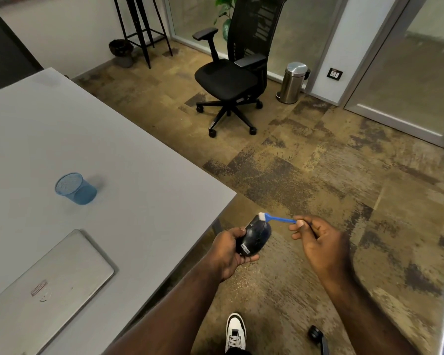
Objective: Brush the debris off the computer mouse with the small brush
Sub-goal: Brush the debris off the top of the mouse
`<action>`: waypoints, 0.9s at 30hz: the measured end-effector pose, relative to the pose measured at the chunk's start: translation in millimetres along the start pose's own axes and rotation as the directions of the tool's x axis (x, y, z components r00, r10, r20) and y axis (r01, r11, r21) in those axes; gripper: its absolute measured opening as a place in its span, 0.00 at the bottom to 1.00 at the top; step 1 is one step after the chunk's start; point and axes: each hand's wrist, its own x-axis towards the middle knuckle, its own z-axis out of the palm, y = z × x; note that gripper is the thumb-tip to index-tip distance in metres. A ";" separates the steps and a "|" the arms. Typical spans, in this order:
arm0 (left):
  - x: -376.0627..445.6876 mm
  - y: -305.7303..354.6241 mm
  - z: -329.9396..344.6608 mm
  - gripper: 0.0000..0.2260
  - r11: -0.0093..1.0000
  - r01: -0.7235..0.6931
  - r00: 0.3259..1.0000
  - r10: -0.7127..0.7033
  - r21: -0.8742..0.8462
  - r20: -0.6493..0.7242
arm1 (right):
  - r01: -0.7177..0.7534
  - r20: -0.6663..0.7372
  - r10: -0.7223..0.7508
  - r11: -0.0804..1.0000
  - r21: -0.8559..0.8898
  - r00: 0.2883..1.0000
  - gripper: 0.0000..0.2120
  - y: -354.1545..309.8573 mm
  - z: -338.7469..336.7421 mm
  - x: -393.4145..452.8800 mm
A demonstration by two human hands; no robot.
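Note:
My left hand (226,252) grips a black computer mouse (255,235) from the left side and underneath, holding it in the air just off the corner of the grey table (113,155). My right hand (318,239) pinches the end of a small blue brush (280,218). The brush's white bristles rest on the far tip of the mouse. Both hands hover over the patterned carpet, not over the table.
A closed silver laptop (51,283) lies near the table's front left. A blue mesh cup (75,188) lies tipped on the table. A black office chair (236,73) and a steel pedal bin (292,82) stand beyond. My white shoe (235,331) shows below.

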 end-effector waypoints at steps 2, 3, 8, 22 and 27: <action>0.8 -0.3 0.9 0.14 1.000 -0.004 1.000 0.004 0.010 -0.004 | 0.009 0.077 -0.011 1.000 0.029 0.997 0.12 -4.1 2.8 -3.6; 1.1 -0.4 1.2 0.14 1.000 -0.006 1.000 0.006 0.013 -0.006 | -0.009 0.099 0.008 1.000 0.011 0.995 0.13 -3.4 4.8 -4.3; 0.2 -1.8 0.6 0.14 1.000 -0.006 1.000 0.005 0.028 0.005 | -0.165 -0.052 0.164 0.986 -0.025 0.985 0.07 5.7 -0.7 11.6; 5.2 -4.5 -1.1 0.12 0.989 -0.055 0.998 0.052 0.135 0.024 | -0.191 -0.014 0.193 0.978 0.081 0.981 0.08 10.3 -2.2 16.8; 7.7 -4.2 -0.3 0.12 0.985 -0.070 0.997 0.066 0.155 0.029 | -0.248 0.134 0.233 0.964 0.101 0.963 0.08 13.5 7.7 13.9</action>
